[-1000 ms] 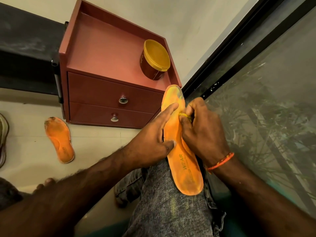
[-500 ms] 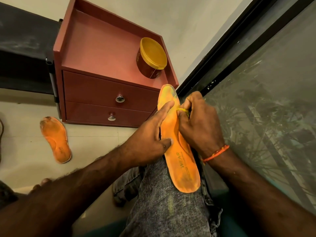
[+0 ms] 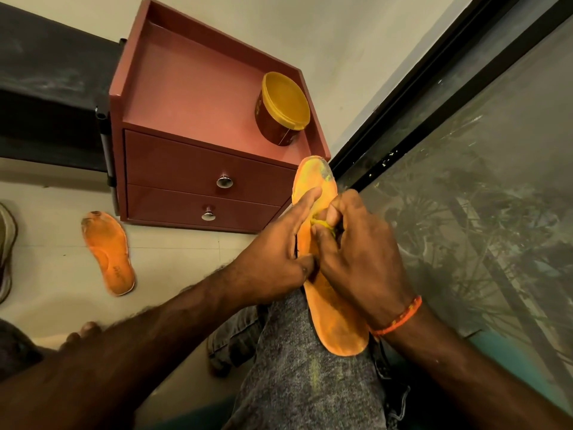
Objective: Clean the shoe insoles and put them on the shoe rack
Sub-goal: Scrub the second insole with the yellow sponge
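Observation:
An orange insole (image 3: 336, 321) lies lengthwise on my grey-trousered knee, its toe end smeared yellow and pointing away from me. My left hand (image 3: 273, 259) holds its left edge, the forefinger stretched along the surface and the thumb curled in at the side. My right hand (image 3: 356, 252) pinches a small yellow wad (image 3: 324, 224) against the insole's middle. A second orange insole (image 3: 108, 252), dirty at the toe, lies flat on the pale floor at the left.
A maroon two-drawer cabinet (image 3: 198, 175) stands just beyond the knee, with a yellow-lidded brown tub (image 3: 283, 108) on its top. A dark-framed glass pane (image 3: 465, 181) runs along the right. A shoe's edge (image 3: 6, 249) shows at the far left.
My right hand has slid a little down the insole toward me with the yellow wad. The left hand keeps its hold on the edge. The camera view has shifted slightly.

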